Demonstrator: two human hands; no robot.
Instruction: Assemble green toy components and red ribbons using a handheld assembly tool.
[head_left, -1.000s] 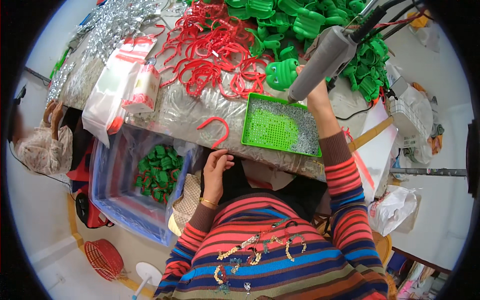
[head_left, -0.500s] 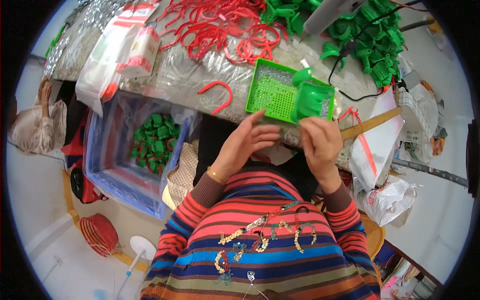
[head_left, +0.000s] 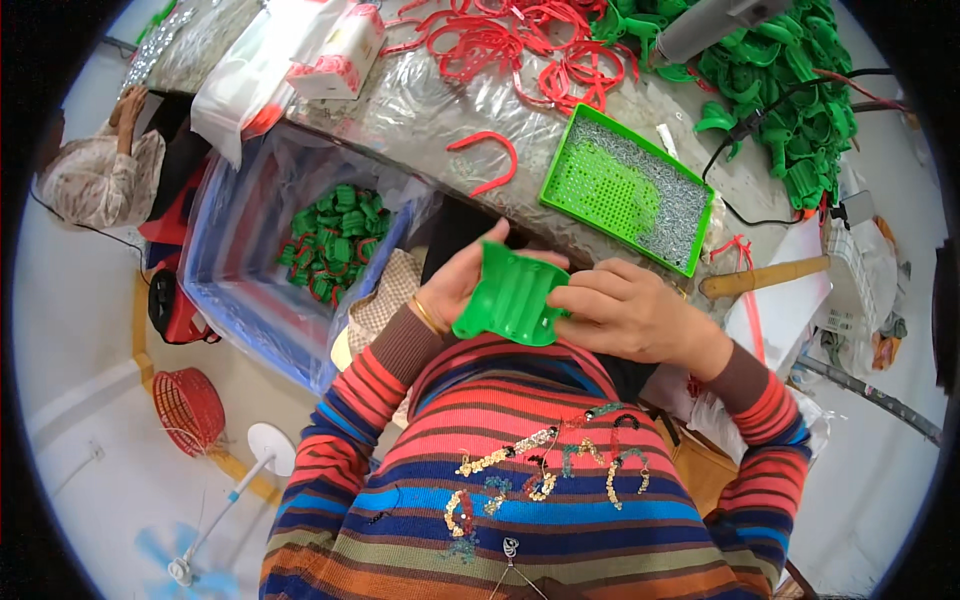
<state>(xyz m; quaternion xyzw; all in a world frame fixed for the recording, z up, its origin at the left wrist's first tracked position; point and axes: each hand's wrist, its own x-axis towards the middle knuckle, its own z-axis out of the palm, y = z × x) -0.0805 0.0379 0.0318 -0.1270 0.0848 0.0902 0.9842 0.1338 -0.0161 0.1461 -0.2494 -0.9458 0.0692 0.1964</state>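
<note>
A ribbed, curved green moulded plastic piece with a rounded tab at its lower left is held above my lap. My left hand grips it from the left, with part of the fingers hidden behind it. My right hand is closed at its right edge, fingertips bent in against it. Whether a small part is also pinched there is hidden. Beyond my hands, a bright green perforated tray holds many tiny silvery metal pieces. Left of that tray lies one curved red plastic strip on the table.
A plastic-lined blue crate with green-and-red pieces stands at left. Red strips and green parts are heaped at the back. A grey tool and cable hang over the table. A wooden-handled tool lies right.
The green plastic piece has come off the tray and toward my body, now between both hands. My view has shifted, so the table appears farther up and right.
</note>
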